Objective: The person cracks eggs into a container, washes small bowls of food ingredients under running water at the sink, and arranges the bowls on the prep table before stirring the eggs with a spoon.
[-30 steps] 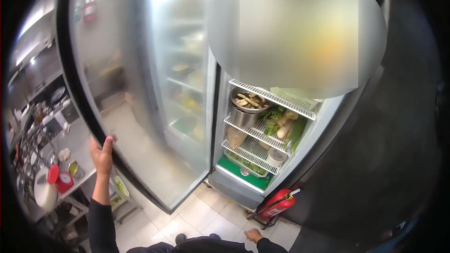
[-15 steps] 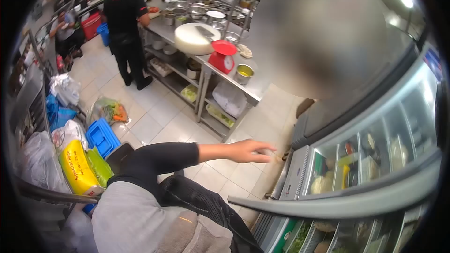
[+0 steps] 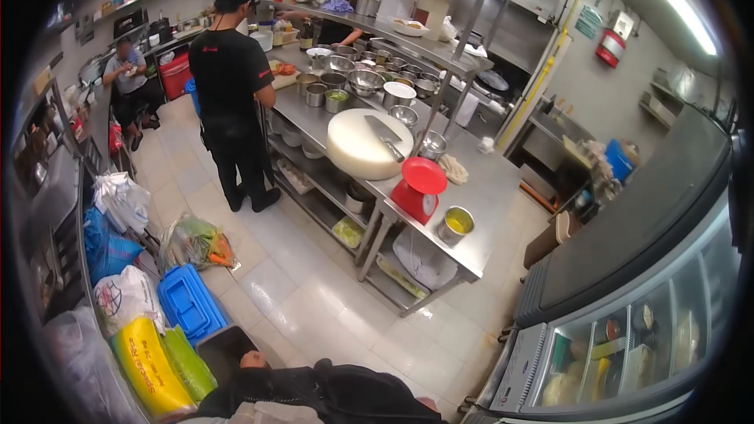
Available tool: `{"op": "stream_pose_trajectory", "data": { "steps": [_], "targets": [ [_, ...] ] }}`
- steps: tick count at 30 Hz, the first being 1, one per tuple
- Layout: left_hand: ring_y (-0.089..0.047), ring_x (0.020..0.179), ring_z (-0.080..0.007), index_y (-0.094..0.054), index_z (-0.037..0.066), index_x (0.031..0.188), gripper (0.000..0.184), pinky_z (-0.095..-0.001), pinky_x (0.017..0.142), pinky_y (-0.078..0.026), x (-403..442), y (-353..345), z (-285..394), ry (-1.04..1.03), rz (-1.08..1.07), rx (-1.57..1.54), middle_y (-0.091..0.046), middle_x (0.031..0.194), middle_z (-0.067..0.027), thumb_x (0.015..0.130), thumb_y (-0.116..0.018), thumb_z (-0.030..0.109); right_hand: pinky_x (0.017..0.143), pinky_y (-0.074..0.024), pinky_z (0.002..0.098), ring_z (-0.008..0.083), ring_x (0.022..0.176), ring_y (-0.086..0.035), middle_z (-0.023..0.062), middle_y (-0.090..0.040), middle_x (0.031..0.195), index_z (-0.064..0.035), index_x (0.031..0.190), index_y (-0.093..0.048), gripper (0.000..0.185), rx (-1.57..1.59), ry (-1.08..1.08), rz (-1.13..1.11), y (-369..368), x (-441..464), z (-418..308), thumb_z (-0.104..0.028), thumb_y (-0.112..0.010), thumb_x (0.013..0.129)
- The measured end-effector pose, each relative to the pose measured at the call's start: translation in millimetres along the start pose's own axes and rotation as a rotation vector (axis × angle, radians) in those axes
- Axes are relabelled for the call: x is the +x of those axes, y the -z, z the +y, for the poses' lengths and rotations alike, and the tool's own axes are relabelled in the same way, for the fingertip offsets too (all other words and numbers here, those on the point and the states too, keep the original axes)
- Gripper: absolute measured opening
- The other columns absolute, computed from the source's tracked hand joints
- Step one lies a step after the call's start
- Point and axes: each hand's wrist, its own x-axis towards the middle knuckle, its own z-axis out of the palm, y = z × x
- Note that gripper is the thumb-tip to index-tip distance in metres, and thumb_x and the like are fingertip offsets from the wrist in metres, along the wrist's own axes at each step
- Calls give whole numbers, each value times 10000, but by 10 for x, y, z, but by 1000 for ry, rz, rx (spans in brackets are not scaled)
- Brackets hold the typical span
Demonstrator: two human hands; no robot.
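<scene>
my left hand (image 3: 253, 359) near dark bin (image 3: 223, 349), lower left; right hand (image 3: 428, 403) barely showing, bottom edge. can't tell either's grip. likely between handling steps.

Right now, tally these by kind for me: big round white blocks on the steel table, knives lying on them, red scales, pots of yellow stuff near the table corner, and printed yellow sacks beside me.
Round white block: 1
Knife: 1
Red scale: 1
Pot: 1
Yellow sack: 1
Total: 5
</scene>
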Motion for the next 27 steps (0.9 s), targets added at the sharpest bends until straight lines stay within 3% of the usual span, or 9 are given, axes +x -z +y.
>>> {"op": "stream_pose_trajectory", "data": {
  "steps": [2, 6, 8, 11, 12, 16, 20, 22, 27],
  "targets": [
    [-701, 656, -176, -726, 37, 834, 201, -338, 641, -568, 52, 151, 43, 56, -118, -147, -728, 737, -47, 867, -639, 215, 593, -531, 421, 268, 669, -674, 111, -683, 791, -92, 928, -635, 154, -215, 216, 61, 105, 414, 148, -207, -655, 827],
    [-676, 640, -206, -680, 17, 835, 127, -356, 559, -549, 327, -89, -58, 183, -197, -583, -689, 716, -115, 875, -593, 101, 592, -535, 409, 259, 691, -674, 104, -667, 751, -83, 964, -661, 237, 38, 47, -201, 778, 1499, 384, -279, -658, 829],
    [-617, 551, -217, -635, 47, 784, 152, -380, 495, -496, 425, -161, -93, 234, -162, -629, -647, 674, -103, 888, -595, 151, 566, -527, 371, 239, 651, -668, 111, -669, 714, -68, 872, -675, 219, -335, 415, -145, 685, 2192, 1029, -282, -666, 831],
    [-577, 521, -172, -637, 66, 821, 144, -357, 475, -455, 264, 121, 405, 210, -2, -519, -623, 656, -67, 896, -613, 186, 506, -498, 365, 204, 569, -637, 72, -631, 650, -43, 840, -649, 235, -65, 156, -268, 1365, 3256, 769, -253, -582, 919],
    [-571, 543, -141, -663, 55, 915, 135, -318, 498, -457, 246, 65, 366, 243, 26, -681, -620, 659, -40, 897, -636, 186, 493, -491, 359, 187, 573, -637, 58, -622, 643, -36, 874, -645, 270, -403, 501, -234, 1477, 3676, 782, -281, -561, 949],
    [-583, 615, -92, -712, 47, 924, 230, -275, 576, -459, 44, 244, 913, 559, 258, -822, -643, 687, 2, 862, -725, 268, 532, -488, 420, 287, 587, -641, 132, -658, 715, -31, 980, -649, 300, 382, -241, -395, 1902, 5186, -133, -321, -660, 906],
    [-575, 593, -94, -719, 63, 915, 211, -299, 582, -460, -42, -427, 305, 640, 307, -644, -632, 662, -25, 848, -699, 262, 442, -428, 303, 161, 518, -554, 27, -570, 653, -53, 915, -623, 197, 546, -207, -354, 2110, 6325, -1227, -248, -632, 942],
    [-619, 677, -131, -716, 52, 940, 208, -339, 618, -482, -89, -556, 93, 663, -22, -629, -667, 746, -54, 826, -699, 225, 443, -421, 289, 144, 507, -537, 23, -568, 659, -64, 918, -619, 194, 630, -209, -440, 2154, 6741, -1678, -256, -643, 936],
    [-612, 688, -135, -706, 42, 922, 266, -348, 639, -491, 440, -285, 98, 135, -114, 188, -633, 725, -12, 855, -698, 299, 469, -375, 291, 120, 540, -510, 1, -528, 670, -89, 830, -567, 205, 676, -270, -508, 2169, 7326, -2602, -245, -630, 948]
  ]
}}
